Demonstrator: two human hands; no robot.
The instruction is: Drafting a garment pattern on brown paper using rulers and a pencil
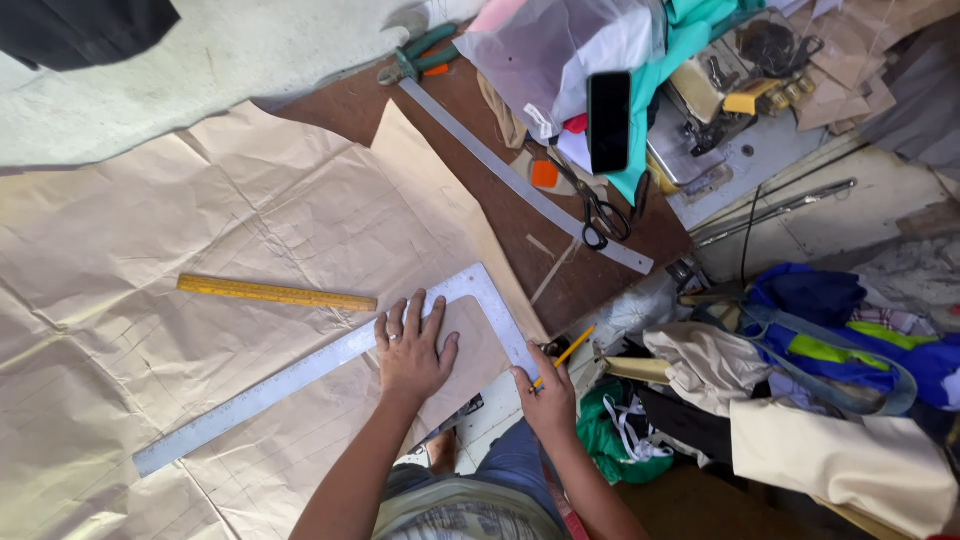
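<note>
My left hand lies flat, fingers spread, on brown pattern paper and presses down a metal L-shaped square. The square's long arm runs down to the left; its short arm turns at the corner near the paper's right edge. My right hand grips a yellow pencil at the end of the square's short arm, by the paper's edge. A yellow wooden ruler lies loose on the paper to the left of my left hand.
A long steel ruler, black scissors, green-handled pliers and a black phone lie on the brown table. Cloth and plastic bags pile at the top; a sewing machine stands top right. Bags and fabric heap at right.
</note>
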